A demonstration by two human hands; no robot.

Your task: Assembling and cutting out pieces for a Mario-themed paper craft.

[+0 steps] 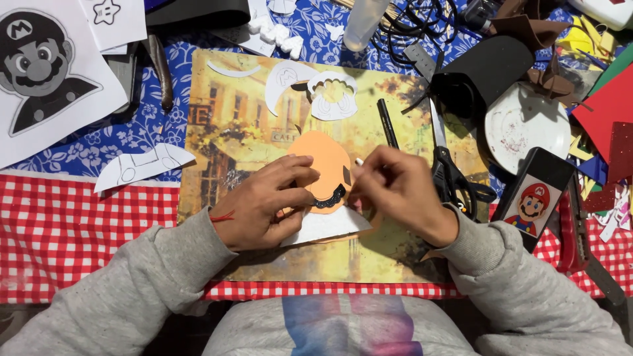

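Observation:
An orange foam face shape (324, 161) with a black scalloped moustache piece (330, 198) lies on a yellow picture mat (224, 132). My left hand (267, 201) presses on the face's left edge, fingers spread over it and over a white paper piece (326, 226) below. My right hand (395, 188) pinches a thin white stick (359, 161) at the face's right side, beside a small dark cut-out (347, 175).
White paper cut-outs (333, 92) lie at the mat's top. A black pen (387, 122), scissors (455, 178), a phone showing a cartoon character (533, 198), a white plate (527, 125) and foam sheets (610, 112) crowd the right. Printed character sheets (46, 66) lie at the left.

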